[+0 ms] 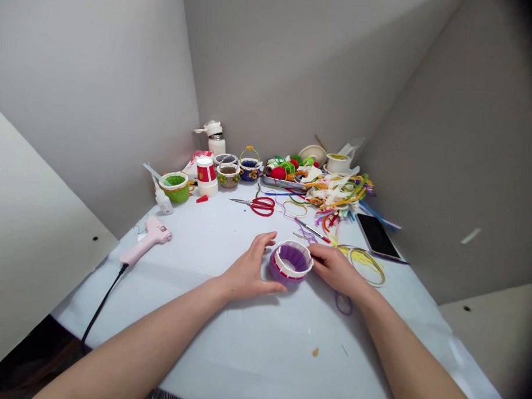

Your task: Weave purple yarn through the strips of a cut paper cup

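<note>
A small paper cup wrapped in purple yarn (pixel 291 262), with a white rim and a red band, stands on the white table (pixel 209 337). My left hand (pixel 249 270) curves around its left side, fingers and thumb touching it. My right hand (pixel 334 267) rests against its right side, fingers bent at the rim. A purple strand (pixel 343 303) trails under my right wrist.
A pink glue gun (pixel 146 240) with a black cord lies at the left. Red scissors (pixel 259 205), several small decorated cups (pixel 227 175), a green cup (pixel 176 187), a tray of yarn (pixel 287 171), a pile of coloured pipe cleaners (pixel 338 196) and a black phone (pixel 377 236) sit behind.
</note>
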Action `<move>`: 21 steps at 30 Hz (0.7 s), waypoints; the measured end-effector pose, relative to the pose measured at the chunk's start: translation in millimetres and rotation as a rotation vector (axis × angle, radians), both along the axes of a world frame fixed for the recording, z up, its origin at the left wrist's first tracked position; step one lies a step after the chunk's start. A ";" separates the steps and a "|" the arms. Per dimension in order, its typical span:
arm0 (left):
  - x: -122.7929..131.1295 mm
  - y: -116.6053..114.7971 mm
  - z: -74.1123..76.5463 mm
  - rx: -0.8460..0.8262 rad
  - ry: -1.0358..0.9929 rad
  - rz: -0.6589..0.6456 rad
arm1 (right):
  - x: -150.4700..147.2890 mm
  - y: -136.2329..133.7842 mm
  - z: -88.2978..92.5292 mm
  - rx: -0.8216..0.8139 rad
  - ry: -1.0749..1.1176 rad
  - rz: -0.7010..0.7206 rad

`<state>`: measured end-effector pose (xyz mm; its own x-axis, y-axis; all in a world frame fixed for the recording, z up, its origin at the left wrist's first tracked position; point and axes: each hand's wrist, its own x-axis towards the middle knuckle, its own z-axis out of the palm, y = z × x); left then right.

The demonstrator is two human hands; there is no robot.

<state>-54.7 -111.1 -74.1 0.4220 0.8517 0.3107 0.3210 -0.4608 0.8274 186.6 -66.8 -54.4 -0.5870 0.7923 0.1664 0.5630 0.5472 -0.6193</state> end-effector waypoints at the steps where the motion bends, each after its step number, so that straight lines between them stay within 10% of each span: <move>1: -0.3 -1.2 -0.2 -0.004 0.002 -0.014 | -0.2 0.0 -0.5 0.006 -0.005 0.001; 9: 4.0 19.3 21.6 -0.034 -0.232 0.064 | -1.2 0.4 -0.6 0.040 -0.003 0.003; 15: 27.4 74.7 81.9 -0.122 0.352 -0.262 | -1.1 1.2 -1.9 0.029 0.003 -0.012; 21: 45.4 91.3 81.7 -0.026 0.623 -0.371 | 0.0 2.0 -1.0 0.026 0.027 -0.069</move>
